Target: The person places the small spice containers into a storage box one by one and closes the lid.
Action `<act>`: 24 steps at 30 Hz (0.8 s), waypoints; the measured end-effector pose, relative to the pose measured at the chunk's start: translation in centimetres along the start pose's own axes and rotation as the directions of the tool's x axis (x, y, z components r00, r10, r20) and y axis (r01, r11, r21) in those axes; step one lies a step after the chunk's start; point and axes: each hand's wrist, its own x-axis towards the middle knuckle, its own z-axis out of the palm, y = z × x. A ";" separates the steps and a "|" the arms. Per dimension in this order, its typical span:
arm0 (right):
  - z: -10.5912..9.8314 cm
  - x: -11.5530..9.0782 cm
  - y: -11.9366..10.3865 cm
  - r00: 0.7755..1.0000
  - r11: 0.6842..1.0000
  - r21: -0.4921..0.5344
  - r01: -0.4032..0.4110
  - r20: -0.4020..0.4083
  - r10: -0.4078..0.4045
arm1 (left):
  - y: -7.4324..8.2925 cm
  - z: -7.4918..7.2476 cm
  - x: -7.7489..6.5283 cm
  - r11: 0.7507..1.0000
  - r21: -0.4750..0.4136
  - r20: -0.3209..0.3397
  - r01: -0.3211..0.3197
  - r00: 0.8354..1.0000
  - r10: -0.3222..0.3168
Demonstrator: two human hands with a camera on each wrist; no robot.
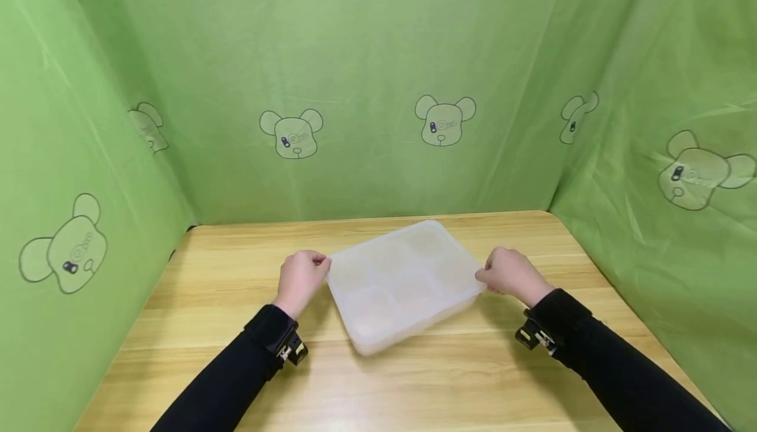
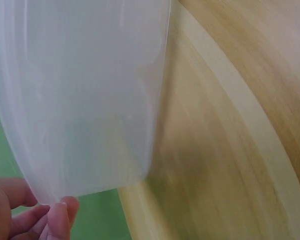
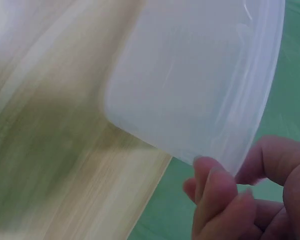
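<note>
A translucent white plastic storage box (image 1: 402, 281) with a flat lid lies slantwise between both hands, close over the wooden table. Faint outlines of several compartments show through the top. My left hand (image 1: 303, 277) pinches the box's rim at its left corner between thumb and fingers; the left wrist view shows the fingertips (image 2: 59, 220) right at that corner. At the opposite corner, my right hand (image 1: 511, 274) grips the rim, and in the right wrist view its fingers (image 3: 217, 192) bend around the edge. The box's inside is only hazily visible.
The light wooden table (image 1: 236, 353) reaches back to a green cloth curtain (image 1: 367, 182) printed with bear heads, which hangs behind it and along both sides. Both forearms wear black sleeves (image 1: 230, 379) with small cameras strapped at the wrists.
</note>
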 end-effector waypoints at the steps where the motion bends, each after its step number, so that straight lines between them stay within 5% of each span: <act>1: 0.0 -0.3 -0.1 1.000 1.000 -0.003 0.003 0.007 -0.003 | -0.1 0.1 0.1 1.000 -0.007 -0.004 -0.006 1.000 0.006; 18: 0.0 -2.9 -1.8 0.995 1.000 -0.029 0.004 0.099 -0.002 | -0.7 1.2 4.2 0.994 -0.030 0.027 -0.103 0.994 0.104; 24: 0.0 -3.2 -2.5 0.992 0.998 -0.052 0.016 0.126 -0.009 | -0.5 1.1 4.6 0.998 -0.015 0.070 -0.059 0.996 0.060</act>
